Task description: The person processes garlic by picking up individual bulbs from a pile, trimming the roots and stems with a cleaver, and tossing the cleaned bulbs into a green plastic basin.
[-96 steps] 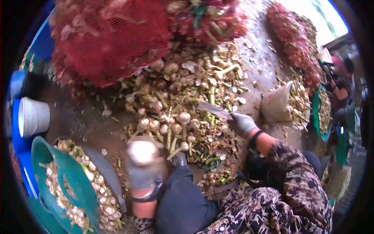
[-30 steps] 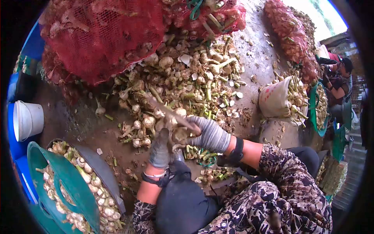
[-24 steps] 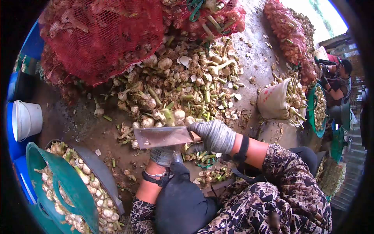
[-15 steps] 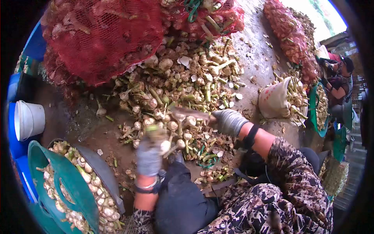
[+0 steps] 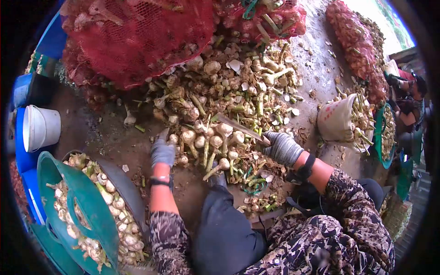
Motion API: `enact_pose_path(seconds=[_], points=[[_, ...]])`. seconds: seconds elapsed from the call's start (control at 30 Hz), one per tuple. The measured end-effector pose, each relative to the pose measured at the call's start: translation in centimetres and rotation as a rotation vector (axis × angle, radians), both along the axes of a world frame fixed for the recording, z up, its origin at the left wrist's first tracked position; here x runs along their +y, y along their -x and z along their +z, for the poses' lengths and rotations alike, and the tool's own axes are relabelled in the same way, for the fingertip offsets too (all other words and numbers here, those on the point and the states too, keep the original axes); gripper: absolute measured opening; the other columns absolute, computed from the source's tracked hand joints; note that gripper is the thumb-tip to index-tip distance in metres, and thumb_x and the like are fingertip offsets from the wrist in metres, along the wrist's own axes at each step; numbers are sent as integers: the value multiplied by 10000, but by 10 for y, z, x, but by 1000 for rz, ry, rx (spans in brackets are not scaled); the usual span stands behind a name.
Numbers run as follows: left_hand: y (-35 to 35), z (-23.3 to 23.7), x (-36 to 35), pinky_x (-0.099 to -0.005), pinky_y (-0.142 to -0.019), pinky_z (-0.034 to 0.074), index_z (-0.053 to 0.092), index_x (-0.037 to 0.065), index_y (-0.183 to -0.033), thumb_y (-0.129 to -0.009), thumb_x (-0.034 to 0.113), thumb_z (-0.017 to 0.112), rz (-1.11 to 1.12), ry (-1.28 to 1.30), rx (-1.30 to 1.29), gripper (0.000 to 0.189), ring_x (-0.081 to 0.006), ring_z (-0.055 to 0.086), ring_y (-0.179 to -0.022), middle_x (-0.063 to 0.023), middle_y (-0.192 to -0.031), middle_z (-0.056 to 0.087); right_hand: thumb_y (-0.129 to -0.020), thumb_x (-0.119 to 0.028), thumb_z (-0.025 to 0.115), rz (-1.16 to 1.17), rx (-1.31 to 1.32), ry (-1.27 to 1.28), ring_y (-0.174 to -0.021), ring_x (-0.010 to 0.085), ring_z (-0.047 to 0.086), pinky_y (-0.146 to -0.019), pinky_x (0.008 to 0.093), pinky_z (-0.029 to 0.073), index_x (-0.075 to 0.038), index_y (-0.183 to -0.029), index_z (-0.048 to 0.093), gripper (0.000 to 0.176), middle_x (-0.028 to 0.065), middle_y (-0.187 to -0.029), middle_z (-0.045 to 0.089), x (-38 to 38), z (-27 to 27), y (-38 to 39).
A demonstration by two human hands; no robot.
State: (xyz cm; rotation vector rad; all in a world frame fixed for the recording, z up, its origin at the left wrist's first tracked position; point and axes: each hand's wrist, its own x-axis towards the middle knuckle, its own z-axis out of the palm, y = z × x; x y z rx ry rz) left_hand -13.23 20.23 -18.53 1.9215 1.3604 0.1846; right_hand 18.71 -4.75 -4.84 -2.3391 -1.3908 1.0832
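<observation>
Head view: we see the knife (image 5: pixel 238 127) held in the right hand (image 5: pixel 283 147), its broad blade slanting up and left over a loose row of garlic bulbs (image 5: pixel 215 141) that lie on the floor (image 5: pixel 101 137) with their green stalks still on. The gloved fingers (image 5: pixel 274 140) of that hand are wrapped tight around the handle. The blade is just above the bulbs, and we cannot tell whether it touches them.

At the left end of the same row is the left hand (image 5: pixel 162 151), also in a grey glove, palm down on the floor. Its fingers (image 5: pixel 164 137) stretch forward and touch the nearest bulbs; we cannot tell whether they have hold of one.

Behind the row rises a big heap (image 5: pixel 238 87) of garlic, cut stalks and papery skins. Behind that are red mesh sacks (image 5: pixel 137 36) packed with more garlic.

A green basket (image 5: pixel 91 215) full of trimmed bulbs stands just left of the left forearm, with a white bucket (image 5: pixel 41 127) further left. To the right of the right hand, a white sack (image 5: pixel 334 121) holds cut stalks. Beyond it we see another person (image 5: pixel 412 89) sitting beside a second green basket (image 5: pixel 379 137) and another long row of red sacks (image 5: pixel 353 41).
</observation>
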Motion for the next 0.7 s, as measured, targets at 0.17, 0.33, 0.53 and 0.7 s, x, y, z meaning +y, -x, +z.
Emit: enact_pose_path(seconds=[0.17,0.33,0.53,0.7], points=[[-25,-20,9,-415,-1037,437,607,78,-1240,-744,287,709,-116,34,630,547,-352,556,-1205,-208,-1288,586,-845,-388,687,67,-31,29,-735,380,644,-684,437,513,-80,-1010,652,351,198,-789,659,6,-1,4],[-27,3,10,-413,-943,505,605,52,-1203,-739,279,738,-108,137,455,533,-331,618,-1122,-191,-1229,627,-852,-373,702,103,28,-38,-710,354,646,-662,401,515,-81,-1040,640,353,176,-780,657,21,3,17],[-18,17,-41,-367,-940,517,425,102,-1376,-934,174,607,563,1393,-1083,483,-236,582,-1080,-125,-1221,578,-819,-189,645,294,117,-259,-763,377,648,-653,441,510,-106,-933,602,147,154,-806,647,44,28,48],[-16,26,-101,-407,-1073,393,411,112,-1419,-965,403,527,-163,343,-614,552,-237,518,-1215,-104,-1388,504,-775,-139,637,416,34,-221,-816,374,657,-654,473,506,-78,-929,592,171,151,-818,647,46,38,57]])
